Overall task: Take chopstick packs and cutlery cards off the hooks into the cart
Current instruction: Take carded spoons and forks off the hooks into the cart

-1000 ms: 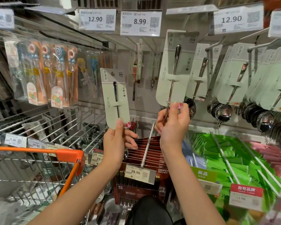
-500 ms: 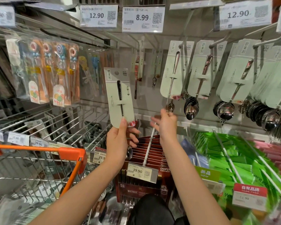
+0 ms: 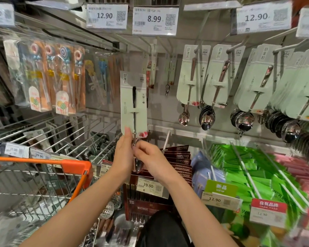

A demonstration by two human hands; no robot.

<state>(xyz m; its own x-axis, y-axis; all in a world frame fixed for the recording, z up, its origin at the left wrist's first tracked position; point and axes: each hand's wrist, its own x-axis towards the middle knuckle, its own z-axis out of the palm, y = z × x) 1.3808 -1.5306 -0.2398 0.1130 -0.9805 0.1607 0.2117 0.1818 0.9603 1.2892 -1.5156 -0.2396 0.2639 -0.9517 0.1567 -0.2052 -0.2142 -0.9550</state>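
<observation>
A pale green cutlery card [image 3: 132, 102] with a long spoon on it stands upright off the hooks, in front of the shelf. My left hand [image 3: 123, 154] pinches its lower edge. My right hand [image 3: 148, 157] meets it from the right, fingers curled at the spoon's stem just under the card. More green spoon cards [image 3: 193, 75] hang on hooks to the right. Dark red chopstick packs [image 3: 178, 157] hang lower, behind my hands. The orange-rimmed wire cart [image 3: 43, 163] is at the lower left.
Children's chopstick packs [image 3: 61, 77] hang at the upper left. Price tags [image 3: 154, 19] stick out overhead on hook arms. Green packets [image 3: 248, 168] and pink ones fill hooks at the lower right. Wire shelves [image 3: 43, 129] jut out on the left above the cart.
My right hand let go of a spoon card hanging on the right hook, came down and left, and now meets my left hand at the base of the held card.
</observation>
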